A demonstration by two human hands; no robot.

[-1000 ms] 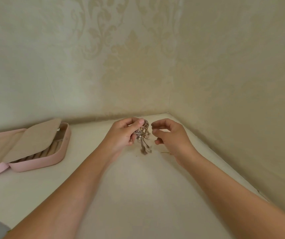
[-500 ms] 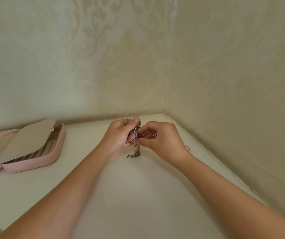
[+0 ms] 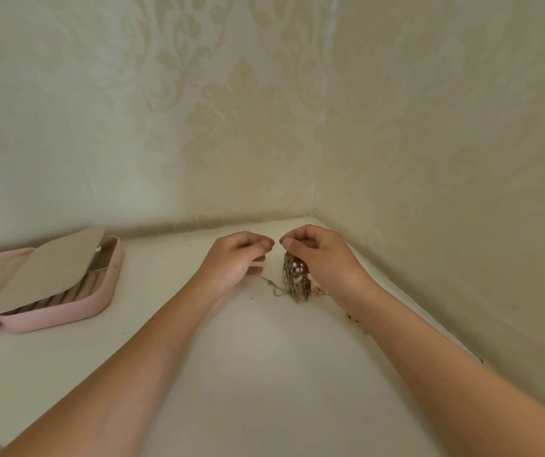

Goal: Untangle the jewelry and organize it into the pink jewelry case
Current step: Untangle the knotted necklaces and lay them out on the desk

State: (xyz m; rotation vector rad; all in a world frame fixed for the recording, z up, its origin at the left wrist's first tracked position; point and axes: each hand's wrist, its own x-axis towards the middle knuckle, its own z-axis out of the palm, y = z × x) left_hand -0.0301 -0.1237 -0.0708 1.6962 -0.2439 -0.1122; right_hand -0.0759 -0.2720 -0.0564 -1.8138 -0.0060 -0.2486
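The tangled jewelry clump (image 3: 294, 275), brownish chains with small pearls, hangs from my right hand (image 3: 320, 255), which pinches its top just above the table. A thin chain strand (image 3: 272, 286) runs from the clump's lower part to the left and ends under the curled fingers of my left hand (image 3: 236, 260), which seems to hold it. My hands are a small gap apart near the corner of the walls. The pink jewelry case (image 3: 67, 311) lies open at the far left, its beige flap raised over ring rolls.
The white table (image 3: 264, 374) meets wallpapered walls at the back and on the right. A few small beads or chain bits (image 3: 352, 317) lie on the table under my right wrist. A grey edge shows at the bottom left corner.
The clump has passed from my left hand to my right hand. My hands met, then drew apart, and a thin strand now stretches between them.
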